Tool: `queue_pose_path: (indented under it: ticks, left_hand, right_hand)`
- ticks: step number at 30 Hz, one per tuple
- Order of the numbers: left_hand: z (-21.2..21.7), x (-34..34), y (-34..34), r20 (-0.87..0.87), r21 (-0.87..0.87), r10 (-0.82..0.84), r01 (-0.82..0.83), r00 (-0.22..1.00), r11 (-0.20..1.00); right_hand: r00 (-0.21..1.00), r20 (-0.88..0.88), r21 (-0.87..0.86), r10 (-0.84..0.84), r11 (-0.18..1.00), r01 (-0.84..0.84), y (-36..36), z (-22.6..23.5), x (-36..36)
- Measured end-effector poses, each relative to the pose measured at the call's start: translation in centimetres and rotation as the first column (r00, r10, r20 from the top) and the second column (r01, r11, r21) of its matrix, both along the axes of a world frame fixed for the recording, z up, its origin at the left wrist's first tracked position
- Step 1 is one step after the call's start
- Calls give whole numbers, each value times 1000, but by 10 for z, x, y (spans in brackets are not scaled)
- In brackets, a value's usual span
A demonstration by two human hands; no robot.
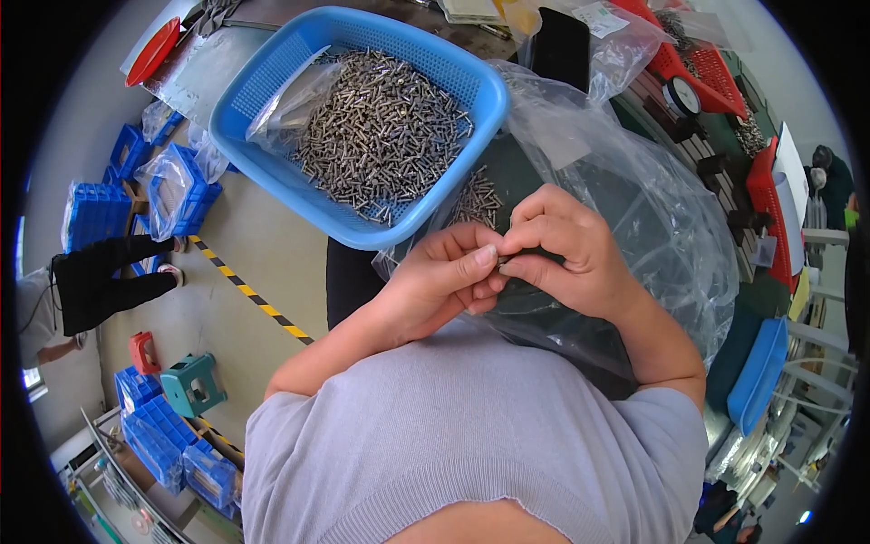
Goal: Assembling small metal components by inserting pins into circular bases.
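Observation:
My left hand (453, 270) and my right hand (573, 256) meet in front of my chest, fingertips together. Between them shows a sliver of a small dark metal part (503, 261); the fingers cover most of it, so its exact kind is hidden. Thumb and fingers of both hands are pinched around it. Just beyond the hands lies a small pile of slim metal pins (478, 199) on clear plastic. Farther off, to the left, a blue perforated basket (272, 186) holds a large heap of similar metal pins (381, 131) and a clear plastic bag (290, 104).
Crumpled clear plastic sheeting (671, 227) covers the table right of my hands. A black phone (560, 47), a dial gauge (681, 95) and red baskets (770, 218) stand at the right. A blue tray (759, 376) is nearer. Another person (113, 281) stands far left, by blue crates (95, 216).

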State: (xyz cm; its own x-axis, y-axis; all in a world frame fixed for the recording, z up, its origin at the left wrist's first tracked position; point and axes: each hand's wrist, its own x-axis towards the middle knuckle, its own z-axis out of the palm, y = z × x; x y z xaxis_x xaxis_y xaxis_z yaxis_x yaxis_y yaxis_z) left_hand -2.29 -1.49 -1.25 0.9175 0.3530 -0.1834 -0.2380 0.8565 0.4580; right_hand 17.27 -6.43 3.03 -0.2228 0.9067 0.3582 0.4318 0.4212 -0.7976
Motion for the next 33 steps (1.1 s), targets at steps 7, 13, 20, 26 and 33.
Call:
queue_pose_path:
  ticks: [7,13,20,26,33]
  left_hand:
    - [3,3,-5,-77,43,67,-64,995,997]
    - [7,2,0,-73,2,39,-39,997,999]
    - [8,4,1,-80,20,12,-10,997,1000]
    - [11,7,2,-55,32,-41,43,998,999]
    - [15,8,2,-56,117,-121,127,991,985]
  right_hand:
    - [996,65,86,-53,995,47,-1,8,1]
    - [994,105,131,-14,991,1,1,6,2]
    - [994,-6,-27,112,993,-112,2,10,13]
    - [942,323,-150,-96,977,151,3,17,40]
    - [819,573,-165,-8,978,125,2,20,47]
